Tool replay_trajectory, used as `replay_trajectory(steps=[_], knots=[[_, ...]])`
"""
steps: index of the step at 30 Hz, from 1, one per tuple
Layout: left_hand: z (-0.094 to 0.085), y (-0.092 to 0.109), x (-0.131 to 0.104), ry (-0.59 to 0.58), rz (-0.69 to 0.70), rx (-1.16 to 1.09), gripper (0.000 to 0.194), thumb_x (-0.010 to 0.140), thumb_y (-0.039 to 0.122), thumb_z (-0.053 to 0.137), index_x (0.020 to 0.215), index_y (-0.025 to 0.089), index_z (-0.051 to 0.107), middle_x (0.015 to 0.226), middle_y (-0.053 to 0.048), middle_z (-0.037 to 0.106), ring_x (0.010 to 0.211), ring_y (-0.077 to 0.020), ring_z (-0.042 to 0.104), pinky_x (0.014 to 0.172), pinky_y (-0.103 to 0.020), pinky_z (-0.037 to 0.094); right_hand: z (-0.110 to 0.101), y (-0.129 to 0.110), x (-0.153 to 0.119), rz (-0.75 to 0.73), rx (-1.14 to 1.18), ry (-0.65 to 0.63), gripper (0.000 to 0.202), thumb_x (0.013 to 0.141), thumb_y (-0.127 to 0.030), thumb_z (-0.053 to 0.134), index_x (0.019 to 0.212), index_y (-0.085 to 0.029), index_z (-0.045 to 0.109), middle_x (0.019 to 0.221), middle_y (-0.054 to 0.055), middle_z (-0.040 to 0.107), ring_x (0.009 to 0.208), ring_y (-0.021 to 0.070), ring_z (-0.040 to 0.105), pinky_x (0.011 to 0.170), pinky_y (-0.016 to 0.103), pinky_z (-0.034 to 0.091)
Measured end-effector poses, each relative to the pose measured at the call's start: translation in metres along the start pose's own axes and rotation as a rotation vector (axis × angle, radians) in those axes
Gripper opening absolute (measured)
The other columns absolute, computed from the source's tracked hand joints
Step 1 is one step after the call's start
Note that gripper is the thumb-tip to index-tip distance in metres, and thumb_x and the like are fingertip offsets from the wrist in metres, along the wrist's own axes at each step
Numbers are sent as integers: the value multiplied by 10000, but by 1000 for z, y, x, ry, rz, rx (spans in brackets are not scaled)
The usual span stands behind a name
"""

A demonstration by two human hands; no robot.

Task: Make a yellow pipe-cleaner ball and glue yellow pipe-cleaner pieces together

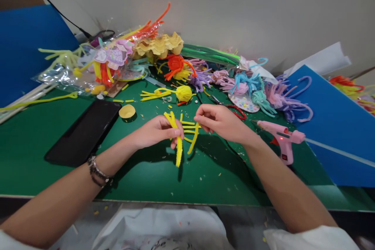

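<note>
My left hand (159, 131) pinches a small bunch of yellow pipe cleaners (178, 152) that points down over the green table. Facing it, my right hand (218, 121) holds one short yellow pipe cleaner (193, 138) between thumb and fingertips. Several cut yellow pieces (189, 127) lie on the table between and beneath the hands. Just beyond them sits a wound yellow pipe-cleaner ball (184, 93) with loose ends reaching left. Scissors with red handles (238, 112) rest behind my right hand, partly hidden by it.
A pink hot glue gun (283, 136) stands at the right, its light lit. At the left lie a black phone (84, 131) and a small tan cup (127, 111). Coloured pipe-cleaner bundles (202, 76), plastic bags and an egg carton (159, 45) line the back. Blue panels (328, 125) flank the table.
</note>
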State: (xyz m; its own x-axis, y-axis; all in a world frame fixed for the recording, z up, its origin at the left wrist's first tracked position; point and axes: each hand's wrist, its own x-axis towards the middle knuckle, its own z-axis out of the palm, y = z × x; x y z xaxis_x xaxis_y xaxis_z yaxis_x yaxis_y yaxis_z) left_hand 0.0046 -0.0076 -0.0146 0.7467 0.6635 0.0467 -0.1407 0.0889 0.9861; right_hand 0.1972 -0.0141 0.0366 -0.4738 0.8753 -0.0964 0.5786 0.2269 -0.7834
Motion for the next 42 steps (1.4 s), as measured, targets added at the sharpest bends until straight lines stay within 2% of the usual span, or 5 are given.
replay_trajectory(steps=[13,26,31,38,42], knots=[[12,-13,3,102,62,-116,329,654,434,657,603,117,586,457,57,523,370,-28,448,480,-186,343,25,9,22,10,-22,303,210,739,-298,544,595,-163,473,467,-70,396,444,53,321,440,212,228],[16,-8,2,223,135,-209,320,610,416,697,570,118,589,480,48,529,339,-23,437,401,-171,318,39,13,18,170,974,2,327,506,-350,744,738,-154,621,631,-45,587,567,41,511,584,184,405],[15,-9,1,195,141,-162,313,636,410,678,571,119,582,465,46,518,340,-26,437,420,-180,342,42,16,13,126,883,84,224,570,-326,711,698,-154,645,645,-32,604,592,50,519,588,189,408],[12,-7,2,263,60,-37,398,619,505,645,579,117,565,500,23,524,412,-46,453,390,-163,343,18,14,0,23,655,386,202,647,-370,650,663,-174,606,600,-42,563,537,53,497,552,194,431],[15,-3,4,286,3,29,419,593,530,640,570,120,555,477,31,505,391,-41,416,370,-163,337,16,8,-12,2,623,348,237,685,-407,614,639,-176,585,564,-36,546,506,57,487,505,191,419]])
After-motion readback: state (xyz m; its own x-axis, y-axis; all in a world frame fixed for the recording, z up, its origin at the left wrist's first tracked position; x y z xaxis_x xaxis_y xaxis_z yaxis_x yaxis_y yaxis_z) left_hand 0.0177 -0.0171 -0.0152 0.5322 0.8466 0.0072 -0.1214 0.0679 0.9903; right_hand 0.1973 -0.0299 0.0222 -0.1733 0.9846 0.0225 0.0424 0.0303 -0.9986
